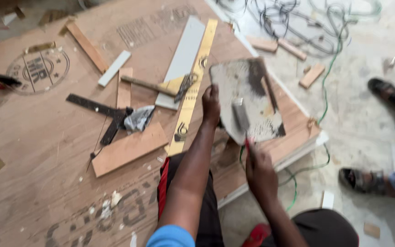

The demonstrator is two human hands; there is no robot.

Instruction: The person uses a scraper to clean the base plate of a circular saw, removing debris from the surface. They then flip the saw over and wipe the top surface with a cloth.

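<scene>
Plywood sheets (37,151) cover most of the floor, with a concrete floor (366,68) to the right where tangled wires (298,18) lie; a grey, stained board piece (248,98) is tilted up at the edge of the plywood; the left hand (211,105) is closed on its left edge, fingers wrapped round it; the right hand (259,171) is clenched on the red handle of a scraper (241,116), whose blurred flat blade lies against the face of the board piece; just left of the left hand a long yellow ruler (193,89) runs across the plywood, beside a hammer (161,86) and a pale grey strip (184,57); further left lie a black square (101,112), a crumpled rag (138,118) and a flat wood offcut (129,148); another person's sandalled feet (376,137) stand on the concrete, well apart from the hands.
</scene>
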